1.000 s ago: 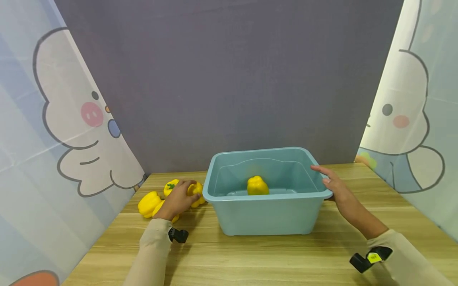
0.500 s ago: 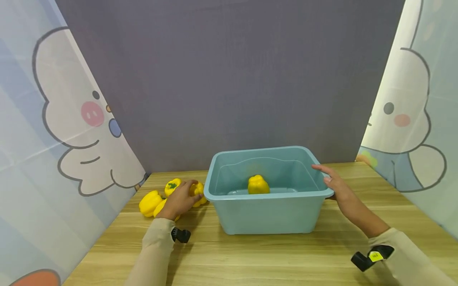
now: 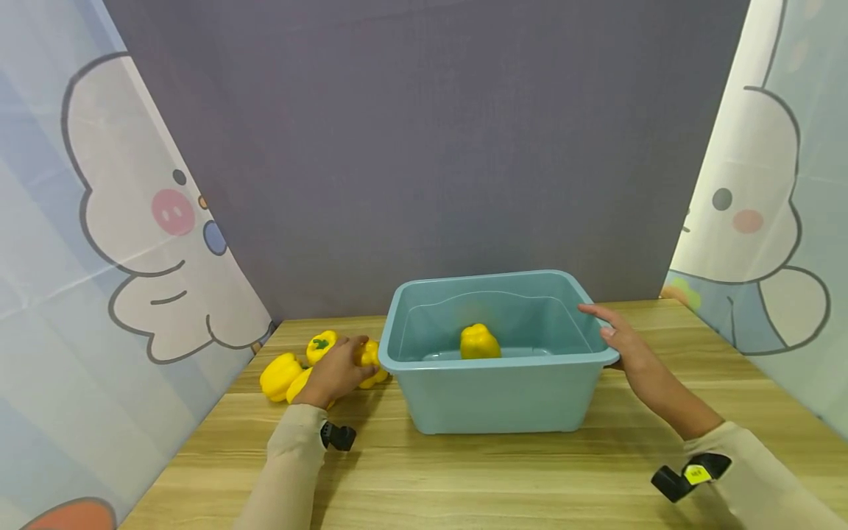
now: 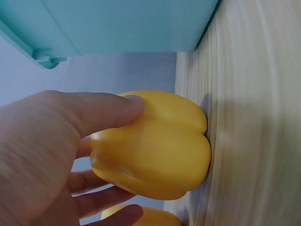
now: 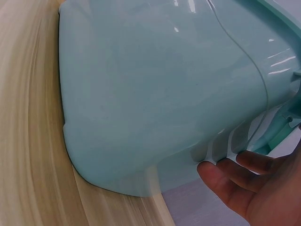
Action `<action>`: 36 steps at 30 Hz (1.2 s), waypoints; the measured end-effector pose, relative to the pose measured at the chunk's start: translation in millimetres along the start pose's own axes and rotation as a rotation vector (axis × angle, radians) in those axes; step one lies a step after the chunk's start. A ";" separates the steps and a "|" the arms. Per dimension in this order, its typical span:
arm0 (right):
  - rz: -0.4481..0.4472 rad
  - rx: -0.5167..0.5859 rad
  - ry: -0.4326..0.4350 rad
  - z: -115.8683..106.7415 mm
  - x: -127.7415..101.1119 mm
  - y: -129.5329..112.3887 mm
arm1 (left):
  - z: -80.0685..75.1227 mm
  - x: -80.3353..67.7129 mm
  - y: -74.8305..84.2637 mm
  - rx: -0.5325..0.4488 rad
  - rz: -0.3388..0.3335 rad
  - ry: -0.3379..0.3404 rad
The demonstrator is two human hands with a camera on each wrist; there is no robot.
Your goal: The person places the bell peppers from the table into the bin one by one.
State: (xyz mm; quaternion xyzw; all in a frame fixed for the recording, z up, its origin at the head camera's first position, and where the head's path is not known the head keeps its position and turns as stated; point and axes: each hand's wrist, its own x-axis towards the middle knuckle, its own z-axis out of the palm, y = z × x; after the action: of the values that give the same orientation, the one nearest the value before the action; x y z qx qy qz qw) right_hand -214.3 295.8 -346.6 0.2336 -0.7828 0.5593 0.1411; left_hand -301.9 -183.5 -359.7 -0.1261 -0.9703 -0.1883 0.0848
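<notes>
Left hand [image 3: 334, 372] curled around a glossy yellow bell pepper [image 4: 153, 146], lifting grip; right hand [image 3: 623, 344] hooked under the light-blue plastic tub's [image 3: 490, 397] right rim, steadying it.

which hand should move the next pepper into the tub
Left, most likely. The left hand already curls round a pepper lying on the table just left of the tub. The right hand grips the tub's right rim, far from the loose peppers.
</notes>
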 end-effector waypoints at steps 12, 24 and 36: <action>-0.008 -0.025 -0.004 0.9 -0.3 -2.8 | 3.4 -2.9 2.8 0.037 -0.007 -0.013; -0.018 -0.039 -0.007 -0.1 -2.7 -2.5 | 4.7 -2.2 3.0 0.043 0.017 -0.001; -0.017 -0.021 -0.002 -0.5 -2.0 -1.1 | 4.0 -5.9 5.4 0.129 0.025 0.017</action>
State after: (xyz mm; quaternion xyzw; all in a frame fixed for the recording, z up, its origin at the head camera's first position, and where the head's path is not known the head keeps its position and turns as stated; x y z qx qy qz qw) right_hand -212.0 296.4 -346.5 0.2393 -0.7866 0.5496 0.1478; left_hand -295.2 -178.3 -362.8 -0.1306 -0.9780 -0.1252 0.1035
